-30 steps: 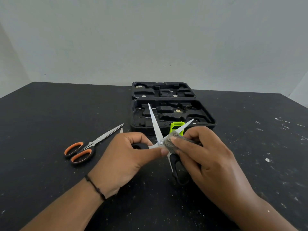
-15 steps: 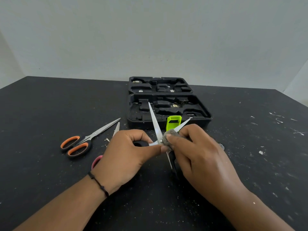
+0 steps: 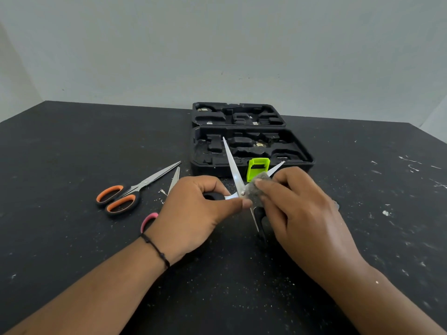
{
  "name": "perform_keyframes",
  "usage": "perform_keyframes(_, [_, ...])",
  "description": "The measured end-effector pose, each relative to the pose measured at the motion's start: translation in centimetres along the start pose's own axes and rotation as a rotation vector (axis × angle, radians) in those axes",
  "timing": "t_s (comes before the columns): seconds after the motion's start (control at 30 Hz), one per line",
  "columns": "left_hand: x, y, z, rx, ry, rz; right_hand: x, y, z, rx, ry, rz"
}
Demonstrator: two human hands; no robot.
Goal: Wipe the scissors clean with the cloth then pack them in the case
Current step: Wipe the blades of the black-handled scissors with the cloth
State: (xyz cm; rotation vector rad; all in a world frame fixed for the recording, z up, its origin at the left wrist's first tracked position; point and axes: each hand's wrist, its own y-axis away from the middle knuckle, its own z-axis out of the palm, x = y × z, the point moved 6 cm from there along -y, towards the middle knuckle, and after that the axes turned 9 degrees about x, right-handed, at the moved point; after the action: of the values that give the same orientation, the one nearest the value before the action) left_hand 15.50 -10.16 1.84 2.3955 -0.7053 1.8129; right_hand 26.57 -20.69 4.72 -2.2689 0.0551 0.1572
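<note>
Head view: right hand [image 3: 300,209] rubs cloth [image 3: 257,187] on open scissors [image 3: 233,170].

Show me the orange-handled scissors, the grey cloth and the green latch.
Orange-handled scissors [image 3: 142,183]: head view, at the pivot.
Grey cloth [image 3: 258,181]: head view, upper fold.
Green latch [image 3: 257,169]: head view, its middle.

The open scissors [image 3: 233,170] have bright smooth metal blades, the grey cloth [image 3: 257,187] looks rough and fuzzy, the case [image 3: 200,151] at 12 o'clock is matt black moulded plastic with a glossy green latch [image 3: 257,168], and the table [image 3: 72,146] is matt black, speckled white.
</note>
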Motion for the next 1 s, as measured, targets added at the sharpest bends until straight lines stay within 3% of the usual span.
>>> perform_keyframes(0.23, [-0.1, 0.0, 0.0, -0.016, -0.025, 0.012, 1.4, 0.1, 0.1, 0.036, -0.055, 0.062])
perform_keyframes(0.37, [-0.2, 0.1, 0.0, -0.031, -0.039, 0.014, 0.0, 0.4, 0.8, -0.025, -0.183, -0.079])
perform_keyframes(0.5, [0.1, 0.1, 0.1, -0.022, -0.046, 0.038, 1.0, 0.1, 0.4, 0.026, -0.084, 0.044])
perform_keyframes(0.67, [0.1, 0.1, 0.0, -0.043, -0.067, 0.046, 0.2, 0.4, 0.9, -0.022, -0.167, -0.048])
perform_keyframes(0.83, [0.1, 0.1, -0.1, -0.008, -0.072, 0.069, 1.2, 0.1, 0.4, 0.037, -0.11, 0.065])
perform_keyframes(1.0, [-0.1, 0.1, 0.0, -0.039, -0.082, 0.061, 0.4, 0.5, 0.8, -0.027, -0.183, -0.042])
